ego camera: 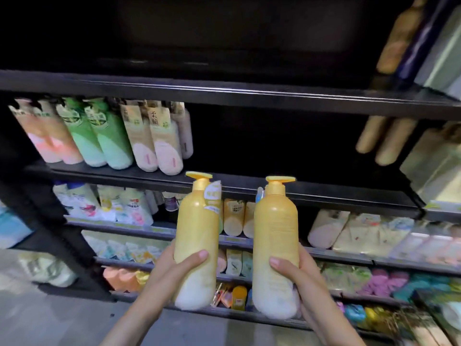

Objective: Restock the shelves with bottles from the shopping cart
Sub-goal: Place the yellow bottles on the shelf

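My left hand [172,268] grips a yellow pump bottle [197,236] around its lower half, thumb across the front. A second yellow pump bottle [275,236] is held the same way by my right hand [296,273]. Both bottles stand upright, side by side and apart, in front of the dark shelving. Their pump heads reach the front edge of the black middle shelf [324,193], whose right part is dark and bare. The shopping cart is out of view.
Pink, green and beige bottles [104,136] stand in a row on the left of the middle shelf. Tan bottles [384,141] sit at its far right. Lower shelves [349,255] hold several bottles and packets. The upper shelf [224,93] is dark.
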